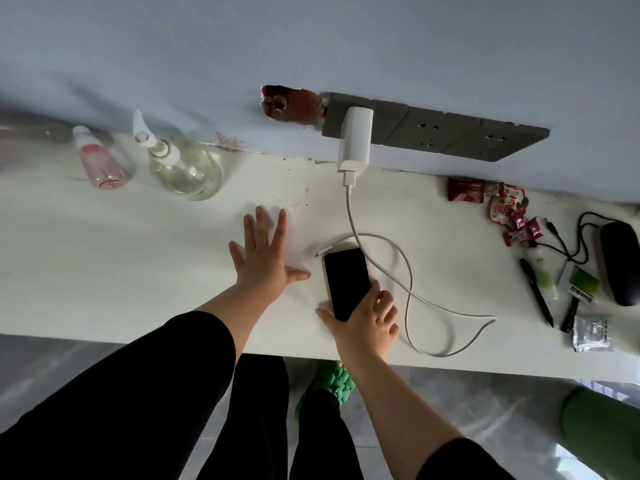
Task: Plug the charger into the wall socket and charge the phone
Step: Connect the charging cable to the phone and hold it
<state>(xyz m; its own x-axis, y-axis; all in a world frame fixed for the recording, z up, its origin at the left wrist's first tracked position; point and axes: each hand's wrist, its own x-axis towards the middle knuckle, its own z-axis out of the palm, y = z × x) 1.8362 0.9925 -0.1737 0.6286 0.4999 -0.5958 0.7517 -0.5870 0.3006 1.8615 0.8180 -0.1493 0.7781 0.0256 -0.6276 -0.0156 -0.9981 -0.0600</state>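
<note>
A white charger (pixel 356 140) sits plugged into the left end of a grey wall socket strip (pixel 450 133). Its white cable (pixel 408 271) runs down onto the white table (pixel 121 271), loops toward the front edge and comes back to the phone's far end. The phone (pixel 346 282) has a dark screen and lies face up. My right hand (pixel 367 317) grips its near end, thumb on the left edge and fingers on the right. My left hand (pixel 265 258) lies flat with spread fingers, just left of the phone, holding nothing.
A pink spray bottle (pixel 100 161) and a clear pump bottle (pixel 183 164) stand at the back left. Red snack packets (pixel 498 206), pens (pixel 536 292), a dark case (pixel 620 261) and a foil sachet (pixel 592 332) crowd the right. A hole (pixel 287 103) gapes in the wall.
</note>
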